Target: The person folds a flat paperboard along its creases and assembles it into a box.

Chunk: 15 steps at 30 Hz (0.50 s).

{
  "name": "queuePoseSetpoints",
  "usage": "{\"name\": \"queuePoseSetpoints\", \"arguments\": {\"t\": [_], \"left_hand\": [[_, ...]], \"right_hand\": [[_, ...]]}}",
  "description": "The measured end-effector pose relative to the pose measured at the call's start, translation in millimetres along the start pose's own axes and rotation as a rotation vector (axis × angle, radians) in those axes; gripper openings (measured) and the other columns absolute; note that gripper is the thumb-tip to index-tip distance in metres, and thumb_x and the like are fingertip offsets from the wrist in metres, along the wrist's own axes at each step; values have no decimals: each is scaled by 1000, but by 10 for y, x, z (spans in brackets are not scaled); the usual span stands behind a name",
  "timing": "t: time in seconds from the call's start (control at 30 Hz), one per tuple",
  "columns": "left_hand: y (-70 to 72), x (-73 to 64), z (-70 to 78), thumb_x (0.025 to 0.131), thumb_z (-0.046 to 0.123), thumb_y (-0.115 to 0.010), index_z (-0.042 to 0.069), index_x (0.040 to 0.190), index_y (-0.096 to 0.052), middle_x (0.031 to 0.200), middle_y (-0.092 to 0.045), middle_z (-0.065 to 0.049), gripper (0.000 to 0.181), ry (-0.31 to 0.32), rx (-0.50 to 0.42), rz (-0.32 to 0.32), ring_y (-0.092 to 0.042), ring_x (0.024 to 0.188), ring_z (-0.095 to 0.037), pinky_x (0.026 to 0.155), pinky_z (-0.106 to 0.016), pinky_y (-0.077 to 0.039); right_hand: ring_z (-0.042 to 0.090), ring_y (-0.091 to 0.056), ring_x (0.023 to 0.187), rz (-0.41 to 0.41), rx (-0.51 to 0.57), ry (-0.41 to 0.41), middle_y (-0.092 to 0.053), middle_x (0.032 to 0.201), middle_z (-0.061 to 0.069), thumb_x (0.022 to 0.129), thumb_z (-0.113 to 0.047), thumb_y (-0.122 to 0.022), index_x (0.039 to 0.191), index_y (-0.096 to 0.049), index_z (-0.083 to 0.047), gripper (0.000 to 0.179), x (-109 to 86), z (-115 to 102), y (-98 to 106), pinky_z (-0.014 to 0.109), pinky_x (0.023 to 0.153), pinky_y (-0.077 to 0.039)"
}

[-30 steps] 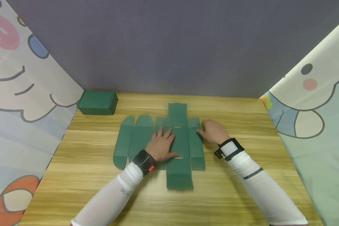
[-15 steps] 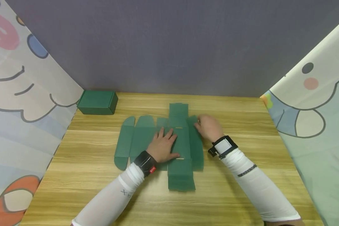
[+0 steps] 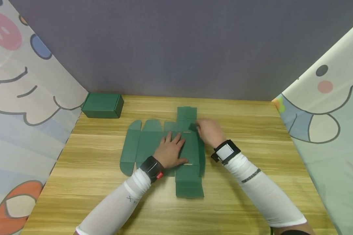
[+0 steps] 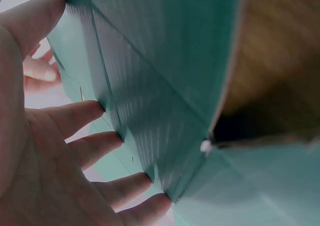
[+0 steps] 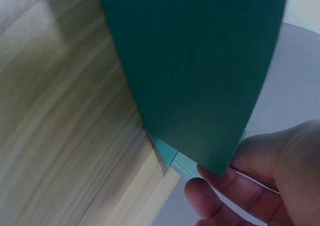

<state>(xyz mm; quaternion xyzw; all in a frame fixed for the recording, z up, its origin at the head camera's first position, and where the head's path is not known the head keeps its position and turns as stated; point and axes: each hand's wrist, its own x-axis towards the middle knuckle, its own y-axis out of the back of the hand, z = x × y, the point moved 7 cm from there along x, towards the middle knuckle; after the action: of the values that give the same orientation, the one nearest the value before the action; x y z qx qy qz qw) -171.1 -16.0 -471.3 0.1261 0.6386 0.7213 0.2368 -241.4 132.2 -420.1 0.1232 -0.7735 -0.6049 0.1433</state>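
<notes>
A flat green cardboard box blank (image 3: 150,147) lies unfolded on the table, with creased panels and flaps. My left hand (image 3: 170,154) presses on its middle with fingers spread; in the left wrist view, the fingertips (image 4: 112,138) touch the creased cardboard. My right hand (image 3: 210,132) pinches the far corner of the blank's right side panel (image 3: 202,156), which stands raised along its crease. A small end flap (image 3: 192,127) leans inward by the right fingertips. The right wrist view shows the panel's outer face (image 5: 195,70) lifted off the wood, its corner between thumb and fingers.
A closed green cardboard box (image 3: 101,105) sits at the table's back left corner. A grey wall (image 3: 176,49) borders the wooden table (image 3: 241,195) behind, and cartoon-printed sheets (image 3: 326,107) flank both sides.
My right hand has taken hold of the right side panel's far corner and moved left, tilting the panel up and inward. My left hand has stayed in place on the blank.
</notes>
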Motion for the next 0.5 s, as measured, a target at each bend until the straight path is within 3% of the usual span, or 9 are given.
{"name": "queuePoseSetpoints", "arguments": {"t": [0.5], "left_hand": [[-6,9,1,88,71,-69,15,157,-47,167,-39,-13,92,-1,22,12,-32,153,-51,119,-63,-38]], "right_hand": [[28,-76,102,-8,26,47,-79,114,11,102,-12,-65,115,-78,-10,19,39,-55,9,46,83,-63]]}}
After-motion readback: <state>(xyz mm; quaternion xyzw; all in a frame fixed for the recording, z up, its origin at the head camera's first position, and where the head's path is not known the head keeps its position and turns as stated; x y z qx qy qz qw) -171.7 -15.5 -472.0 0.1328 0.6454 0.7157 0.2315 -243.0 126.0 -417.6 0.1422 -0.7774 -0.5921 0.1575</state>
